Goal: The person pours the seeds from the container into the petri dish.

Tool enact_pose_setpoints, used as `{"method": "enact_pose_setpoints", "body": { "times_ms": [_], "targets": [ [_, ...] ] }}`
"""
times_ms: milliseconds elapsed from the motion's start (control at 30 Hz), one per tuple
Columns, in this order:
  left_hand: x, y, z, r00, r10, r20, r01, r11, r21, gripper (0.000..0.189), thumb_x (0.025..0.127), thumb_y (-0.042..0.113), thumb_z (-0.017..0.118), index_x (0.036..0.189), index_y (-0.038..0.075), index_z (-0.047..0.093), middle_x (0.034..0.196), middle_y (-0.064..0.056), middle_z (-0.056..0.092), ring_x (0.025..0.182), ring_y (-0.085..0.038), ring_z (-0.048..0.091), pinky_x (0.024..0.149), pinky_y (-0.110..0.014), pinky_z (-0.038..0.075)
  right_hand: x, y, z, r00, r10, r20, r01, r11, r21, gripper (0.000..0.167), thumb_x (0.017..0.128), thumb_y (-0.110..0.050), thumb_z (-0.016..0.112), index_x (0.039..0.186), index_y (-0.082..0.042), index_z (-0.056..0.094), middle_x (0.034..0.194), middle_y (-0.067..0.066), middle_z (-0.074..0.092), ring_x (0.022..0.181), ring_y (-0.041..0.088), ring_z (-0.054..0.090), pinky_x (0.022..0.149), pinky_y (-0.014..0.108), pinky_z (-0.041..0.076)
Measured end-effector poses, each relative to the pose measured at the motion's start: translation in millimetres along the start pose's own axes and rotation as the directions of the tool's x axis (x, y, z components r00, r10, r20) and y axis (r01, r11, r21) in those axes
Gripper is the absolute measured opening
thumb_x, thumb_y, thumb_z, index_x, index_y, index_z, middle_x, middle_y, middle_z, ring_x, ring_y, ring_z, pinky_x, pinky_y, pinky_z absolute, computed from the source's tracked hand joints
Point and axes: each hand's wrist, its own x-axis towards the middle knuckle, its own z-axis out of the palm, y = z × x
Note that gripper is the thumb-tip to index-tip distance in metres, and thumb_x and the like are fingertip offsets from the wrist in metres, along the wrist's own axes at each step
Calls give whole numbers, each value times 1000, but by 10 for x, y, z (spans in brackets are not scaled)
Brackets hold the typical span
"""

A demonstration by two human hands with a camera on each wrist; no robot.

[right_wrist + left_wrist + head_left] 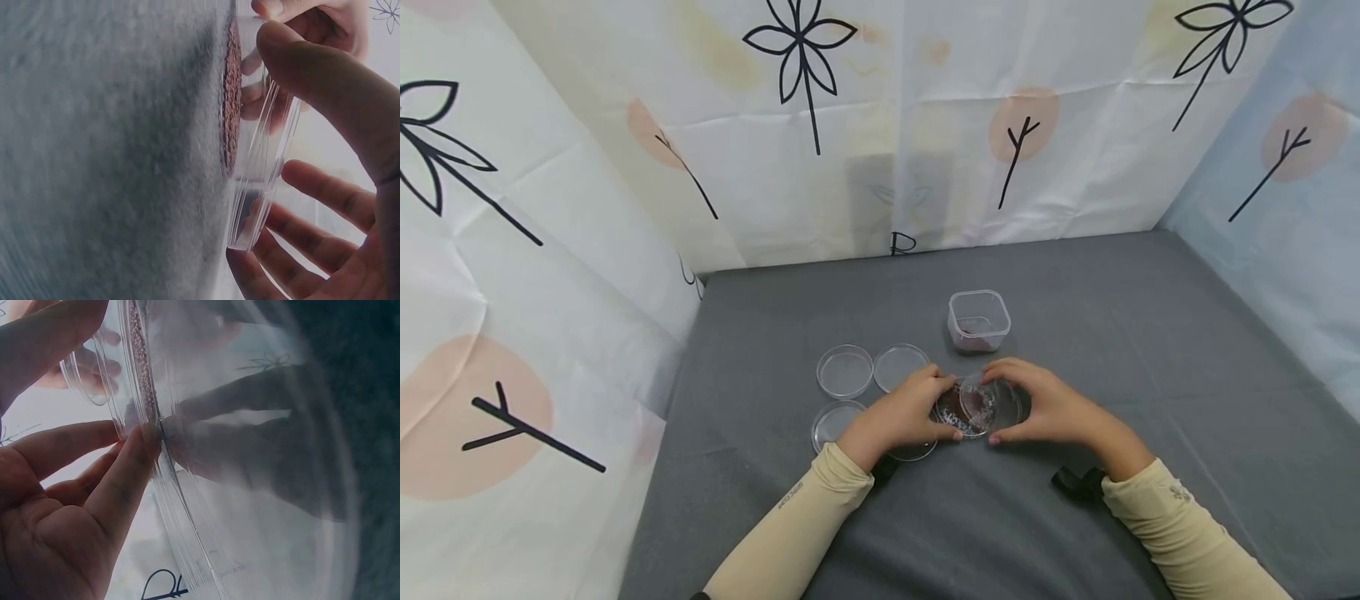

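A clear petri dish of reddish-brown granules (953,410) rests on the grey cloth, and my left hand (906,412) holds its left side between thumb and fingers. My right hand (1051,406) grips a clear round lid (1013,407) by its rim. In the right wrist view the lid (245,234) is tilted and partly overlaps the dish of granules (232,94), offset to one side. Whether the two rims touch I cannot tell. In the left wrist view a clear dish wall close to the camera blurs much of the scene beyond the left hand (69,512).
Several clear petri dishes stand left of my hands, among them one at the back left (845,372) and one beside it (900,365); my left arm partly covers the front ones. Behind the hands is a square plastic tub (979,312) with some reddish material at its bottom.
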Motion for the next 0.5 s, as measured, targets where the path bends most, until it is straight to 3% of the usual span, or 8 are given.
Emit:
{"method": "enact_pose_setpoints", "body": {
  "times_ms": [500],
  "targets": [
    [-2, 6, -17, 1000, -3, 8, 3, 1000, -7, 82, 91, 35, 87, 155, -2, 51, 136, -12, 60, 122, -21, 61, 107, -34, 53, 56, -71, 71, 999, 1, 34, -2, 1000, 17, 76, 71, -36, 101, 135, -13, 67, 144, 8, 63, 137, 30, 58, 108, 57, 51]
  ]
}}
